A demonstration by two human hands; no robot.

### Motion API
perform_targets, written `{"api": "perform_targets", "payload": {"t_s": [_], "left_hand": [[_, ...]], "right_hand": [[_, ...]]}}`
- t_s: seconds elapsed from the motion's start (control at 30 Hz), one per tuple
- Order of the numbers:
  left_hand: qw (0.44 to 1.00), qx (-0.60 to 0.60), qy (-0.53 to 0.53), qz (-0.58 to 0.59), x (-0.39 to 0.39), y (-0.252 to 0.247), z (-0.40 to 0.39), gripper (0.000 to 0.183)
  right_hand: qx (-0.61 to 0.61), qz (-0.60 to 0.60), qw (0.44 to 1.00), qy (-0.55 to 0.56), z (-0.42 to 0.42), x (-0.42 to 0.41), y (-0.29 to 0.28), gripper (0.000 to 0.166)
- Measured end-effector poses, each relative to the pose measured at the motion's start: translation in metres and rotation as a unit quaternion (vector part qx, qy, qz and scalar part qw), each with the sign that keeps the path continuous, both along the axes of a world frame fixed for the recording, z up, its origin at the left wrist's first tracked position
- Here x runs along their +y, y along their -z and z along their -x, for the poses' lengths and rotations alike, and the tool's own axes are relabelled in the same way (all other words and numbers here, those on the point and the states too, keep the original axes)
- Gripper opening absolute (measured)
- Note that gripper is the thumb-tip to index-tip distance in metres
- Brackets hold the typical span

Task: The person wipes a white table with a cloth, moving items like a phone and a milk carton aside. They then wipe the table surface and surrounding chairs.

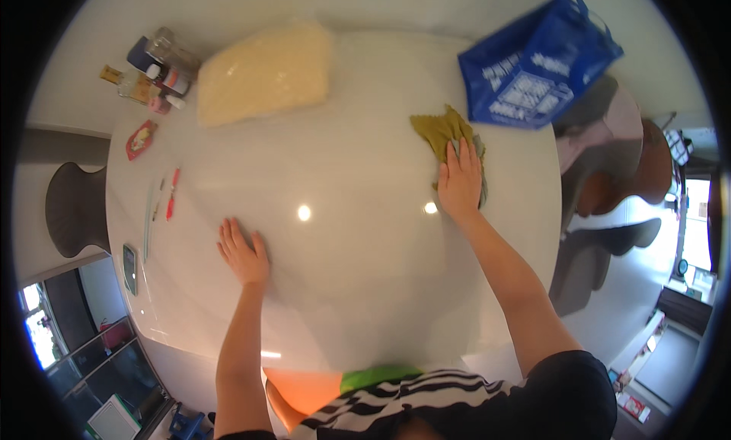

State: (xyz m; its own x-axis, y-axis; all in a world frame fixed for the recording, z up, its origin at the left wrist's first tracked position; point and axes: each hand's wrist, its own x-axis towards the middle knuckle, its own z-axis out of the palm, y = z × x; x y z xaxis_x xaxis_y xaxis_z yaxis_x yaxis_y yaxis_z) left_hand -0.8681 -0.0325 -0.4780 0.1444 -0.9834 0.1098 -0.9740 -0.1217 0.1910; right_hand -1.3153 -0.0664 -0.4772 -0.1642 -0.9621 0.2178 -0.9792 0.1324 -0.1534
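Observation:
My right hand [461, 180] lies flat on a crumpled olive-green cloth [440, 129], pressing it to the white glossy table [354, 240]. A greyish part of the cloth shows beside and under the fingers. Over on the left, my left hand [245, 256] rests palm down on the bare tabletop with its fingers a little apart and nothing in it. A red pen [173, 194] lies beyond that hand to the left, beside a thinner dark pen [158, 200] and a pale, clear ruler-like strip [148, 223].
A blue shopping bag [531, 69] with white print stands at the back right, close to the cloth. At the back left are a cream-coloured plastic-wrapped package [265, 74], several bottles [168, 80] and a red packet [140, 140]. A phone [130, 269] lies near the left edge. Chairs [77, 210] flank the table.

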Motion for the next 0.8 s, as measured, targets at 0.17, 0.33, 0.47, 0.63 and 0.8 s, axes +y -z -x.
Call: {"api": "perform_targets", "payload": {"t_s": [0.17,0.33,0.47,0.63,0.8], "left_hand": [[1.0,0.002,-0.008,-0.003,-0.004,0.004,0.004,0.057],[1.0,-0.012,-0.009,0.007,-0.008,0.011,0.005,0.058],[0.999,-0.024,-0.02,0.01,-0.003,0.006,0.0,0.057],[1.0,-0.006,-0.02,0.008,-0.001,0.005,-0.001,0.058],[1.0,-0.002,-0.003,0.028,-0.012,0.017,0.006,0.057]], "right_hand": [[-0.135,0.013,0.981,0.137,0.098,0.166,0.002,0.049],[0.036,-0.026,0.958,0.284,0.144,0.293,0.012,0.05],[0.072,-0.029,0.983,0.167,0.044,0.294,0.012,0.049],[-0.072,-0.209,0.946,-0.239,-0.162,0.242,-0.021,0.045],[-0.223,-0.152,0.786,-0.557,-0.213,0.31,-0.006,0.042]]}}
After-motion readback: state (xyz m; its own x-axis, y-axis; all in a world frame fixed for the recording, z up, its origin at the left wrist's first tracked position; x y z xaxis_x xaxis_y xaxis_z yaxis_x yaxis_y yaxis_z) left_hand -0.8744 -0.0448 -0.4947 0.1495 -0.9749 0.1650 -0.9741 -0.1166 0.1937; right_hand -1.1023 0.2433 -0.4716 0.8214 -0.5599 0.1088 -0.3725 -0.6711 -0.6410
